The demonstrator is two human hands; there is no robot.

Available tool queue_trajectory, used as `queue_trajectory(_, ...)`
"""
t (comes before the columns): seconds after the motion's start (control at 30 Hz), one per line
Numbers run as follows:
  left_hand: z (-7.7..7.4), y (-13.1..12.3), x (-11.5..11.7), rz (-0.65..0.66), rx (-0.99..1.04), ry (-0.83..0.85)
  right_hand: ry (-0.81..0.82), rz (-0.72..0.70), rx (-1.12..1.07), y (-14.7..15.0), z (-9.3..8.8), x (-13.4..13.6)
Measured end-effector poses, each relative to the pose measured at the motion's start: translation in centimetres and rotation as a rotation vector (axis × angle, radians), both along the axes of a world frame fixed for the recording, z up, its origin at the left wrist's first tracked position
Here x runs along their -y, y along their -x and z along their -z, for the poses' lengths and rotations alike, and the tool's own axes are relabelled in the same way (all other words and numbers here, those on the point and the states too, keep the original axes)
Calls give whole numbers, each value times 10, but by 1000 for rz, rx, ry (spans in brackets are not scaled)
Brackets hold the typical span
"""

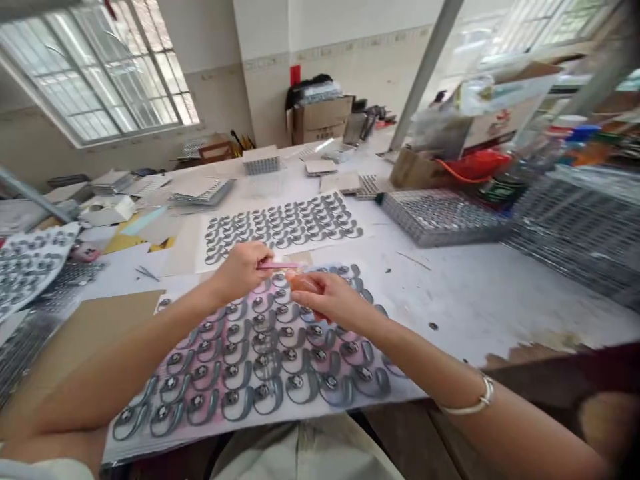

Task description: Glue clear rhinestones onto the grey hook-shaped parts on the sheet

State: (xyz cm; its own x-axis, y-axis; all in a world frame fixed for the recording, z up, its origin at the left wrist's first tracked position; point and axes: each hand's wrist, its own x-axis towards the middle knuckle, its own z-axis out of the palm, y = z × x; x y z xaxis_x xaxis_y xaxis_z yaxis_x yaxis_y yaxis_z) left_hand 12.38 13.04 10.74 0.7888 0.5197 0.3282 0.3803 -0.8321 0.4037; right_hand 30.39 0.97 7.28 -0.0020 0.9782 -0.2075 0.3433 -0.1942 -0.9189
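Note:
Over the near sheet, my left hand point(241, 268) is closed around a thin pink stick-like tool point(278, 265), which points right. My right hand point(339, 301) is curled round an orange, see-through object point(309, 287) whose kind I cannot make out. The tool's tip comes close to that object; whether they touch is unclear. Below both hands lies a large white sheet point(210, 427) with pink and bluish patches. It carries rows of grey curved pieces point(267, 393), each with a round dark stud at one end. My hands and forearms cover part of the rows.
A second sheet of similar pieces point(280, 227) lies beyond my hands; another point(35, 260) is at the left. Tweezers point(147, 273) rest near brown cardboard point(100, 333). At right are a tray stack point(445, 217), clear stacked trays point(580, 227) and a cardboard box point(420, 170).

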Motion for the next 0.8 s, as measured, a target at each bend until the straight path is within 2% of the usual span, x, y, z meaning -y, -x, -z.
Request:
queue_trajectory(0.07,5,-1,-3,-80,151,326,1,-23,-49,0,6,-4)
queue_trajectory(0.13,11,-2,-4,-120,208,486,-15,-56,-110,1,10,-7)
queue_trajectory(0.33,25,-2,-2,-168,249,711,26,-82,-237,4,11,-8)
queue_trajectory(0.43,30,-3,-4,-206,272,722,14,-100,-285,6,11,-9)
queue_trajectory(0.57,31,3,-16,-318,316,645,-8,-90,-304,5,14,-7)
queue_trajectory(0.67,25,28,-34,-453,337,520,8,-30,-297,-3,18,0)
queue_trajectory(0.8,25,82,-66,-663,250,347,-16,145,-276,-26,16,8)
